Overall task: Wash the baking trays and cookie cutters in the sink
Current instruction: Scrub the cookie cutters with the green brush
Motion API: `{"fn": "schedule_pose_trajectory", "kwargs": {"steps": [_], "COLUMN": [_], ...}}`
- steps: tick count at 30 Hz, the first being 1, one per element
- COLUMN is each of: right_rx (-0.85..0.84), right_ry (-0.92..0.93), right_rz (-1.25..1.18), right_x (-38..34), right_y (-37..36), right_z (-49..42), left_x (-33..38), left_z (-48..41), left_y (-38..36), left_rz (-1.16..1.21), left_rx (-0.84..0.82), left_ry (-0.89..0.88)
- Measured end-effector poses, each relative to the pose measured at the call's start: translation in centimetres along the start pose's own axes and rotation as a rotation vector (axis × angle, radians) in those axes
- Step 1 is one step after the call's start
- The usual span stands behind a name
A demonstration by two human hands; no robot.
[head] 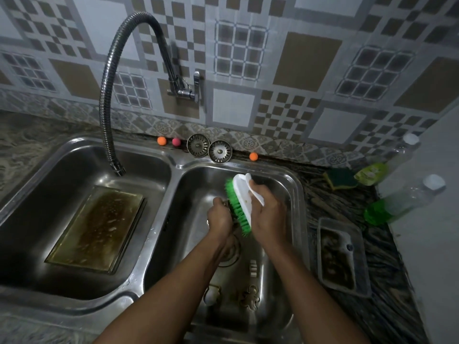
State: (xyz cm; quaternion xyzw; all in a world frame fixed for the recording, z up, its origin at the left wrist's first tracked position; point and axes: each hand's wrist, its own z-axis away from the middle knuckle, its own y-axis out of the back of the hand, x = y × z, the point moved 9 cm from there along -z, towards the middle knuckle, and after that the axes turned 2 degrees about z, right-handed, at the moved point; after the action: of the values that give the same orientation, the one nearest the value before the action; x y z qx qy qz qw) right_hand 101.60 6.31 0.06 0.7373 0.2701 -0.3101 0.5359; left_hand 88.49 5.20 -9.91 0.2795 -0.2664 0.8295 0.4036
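Observation:
Over the right sink basin (295, 184), my right hand (269, 217) grips a white scrub brush (242, 194) with green bristles. Its bristles press against a small metal cookie cutter that my left hand (219, 217) holds; the cutter is almost wholly hidden by my fingers. Three more cookie cutters lie on the basin floor: one (252, 268) near the drain, one (211, 292) at the front left, one (250, 295) at the front middle. A dirty baking tray (96, 227) with brown residue sits in the left basin (149, 155). Another soiled tray (340, 256) rests on the counter to the right.
A flexible metal faucet hose (106, 112) arcs over the left basin. Two sink strainers (208, 147) and three small balls sit on the back ledge. A sponge (341, 178) and two bottles of green liquid (402, 202) lie on the dark counter at right.

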Motion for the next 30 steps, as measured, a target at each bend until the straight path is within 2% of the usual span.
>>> {"fn": "schedule_pose_trajectory", "kwargs": {"steps": [3,7,9,12,14,17,19,22,23,27,30], "right_rx": [-0.035,-0.063,-0.049,0.031,0.071,0.013,0.0,0.042,0.045,0.036,0.027], "right_ry": [0.008,-0.032,-0.075,-0.098,-0.041,-0.004,-0.01,-0.045,-0.046,-0.016,0.024], "right_rz": [0.004,0.146,0.152,-0.027,-0.105,-0.112,-0.101,-0.151,-0.156,-0.069,0.022], "right_x": [-0.6,1.3,1.9,1.6,0.8,0.5,0.6,0.8,0.8,0.7,0.7], "right_y": [-1.1,-1.1,-0.3,1.2,2.2,1.7,1.5,2.1,2.2,2.3,2.3], "right_z": [0.9,-0.8,-1.4,-1.5,-1.0,0.0,0.5,0.7,0.7,0.9,0.9], "left_x": [-0.3,-0.9,-0.5,-0.1,-1.2,-1.6,-1.6,-1.5,-1.6,-1.1,-0.8], "left_z": [0.9,-1.6,-1.3,1.2,1.1,0.7,0.5,0.5,0.1,0.4,0.6], "left_y": [-0.1,0.2,0.4,-0.5,-0.8,-1.5,-1.4,-0.2,-0.1,-1.2,-2.0], "left_rz": [0.028,-0.151,-0.115,0.019,0.0,0.027,0.078,0.151,0.165,0.218,0.427], "left_rx": [-0.002,0.026,0.031,-0.076,-0.157,-0.255,-0.25,-0.123,-0.125,-0.308,-0.459], "left_ry": [0.014,-0.047,-0.033,0.106,0.203,0.238,0.218,0.175,0.172,0.158,0.215]}}
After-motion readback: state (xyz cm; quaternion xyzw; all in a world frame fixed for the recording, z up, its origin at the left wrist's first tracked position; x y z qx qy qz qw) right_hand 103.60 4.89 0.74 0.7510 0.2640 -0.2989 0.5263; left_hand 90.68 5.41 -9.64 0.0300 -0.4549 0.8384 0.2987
